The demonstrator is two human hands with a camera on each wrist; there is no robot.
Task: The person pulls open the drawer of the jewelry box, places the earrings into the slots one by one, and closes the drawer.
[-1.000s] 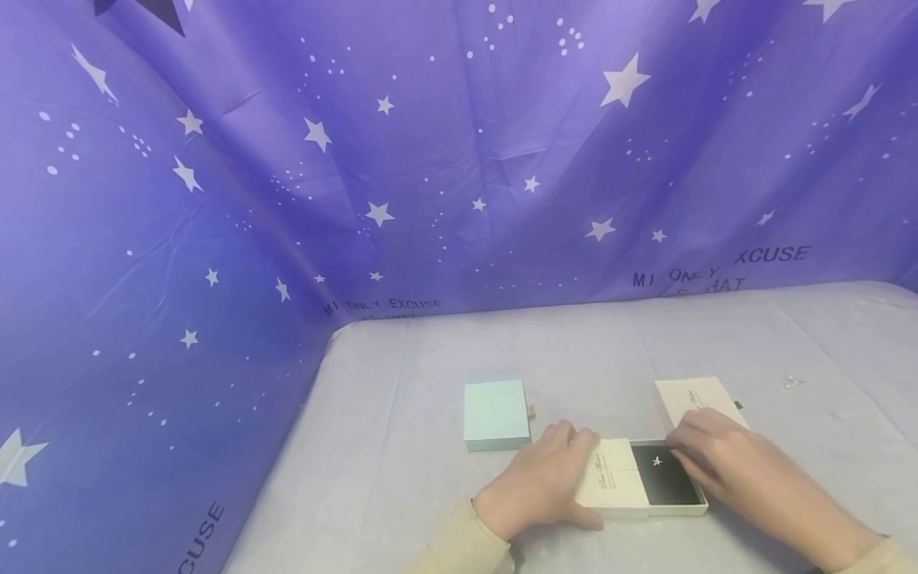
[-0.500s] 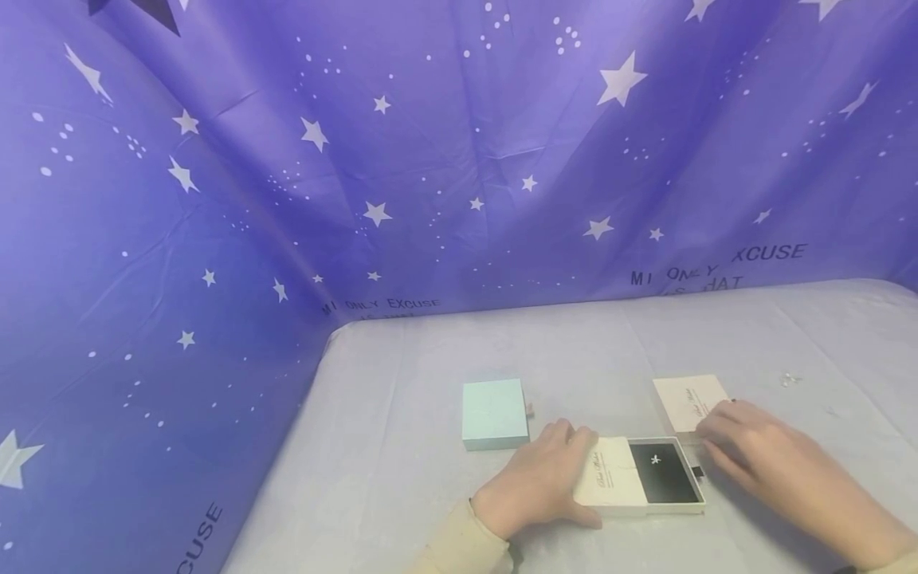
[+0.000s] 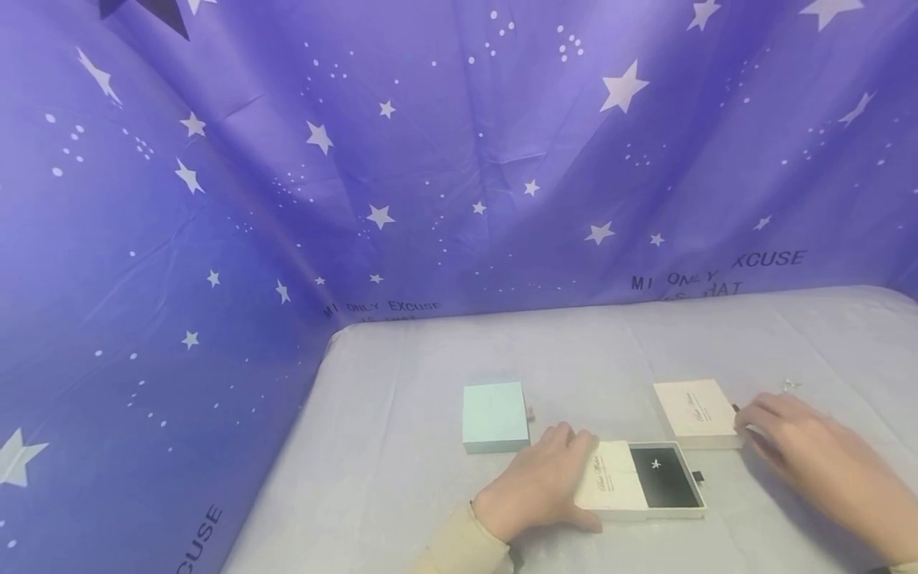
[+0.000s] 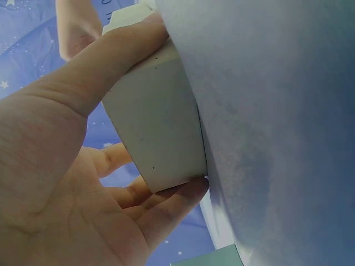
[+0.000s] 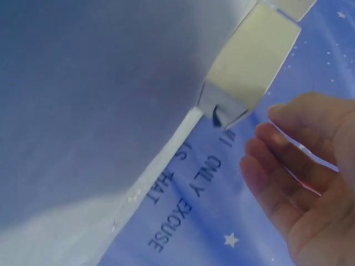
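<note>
My left hand (image 3: pixel 541 482) grips the cream sleeve of a jewelry box (image 3: pixel 613 476), thumb on the near side and fingers on the far side, as the left wrist view of the box end (image 4: pixel 158 119) also shows. The box's drawer is pulled out to the right. On its black insert (image 3: pixel 667 488) lies a small silver star-shaped piece (image 3: pixel 656 464). My right hand (image 3: pixel 810 446) is over the table with its fingers loosely bent and nothing between them. Its fingertips are right by the black tab of a second cream box (image 3: pixel 694 410), which is closed.
A mint-green box (image 3: pixel 495 414) with a small tab sits left of the cream boxes. Small shiny pieces (image 3: pixel 790 386) lie on the pale cloth-covered table (image 3: pixel 402 470) beyond my right hand. A purple star-patterned curtain (image 3: pixel 459 159) hangs behind and to the left.
My right hand has left the open drawer's right end, uncovering its black tab, and moved right past the second cream box. My left hand has stayed on its box.
</note>
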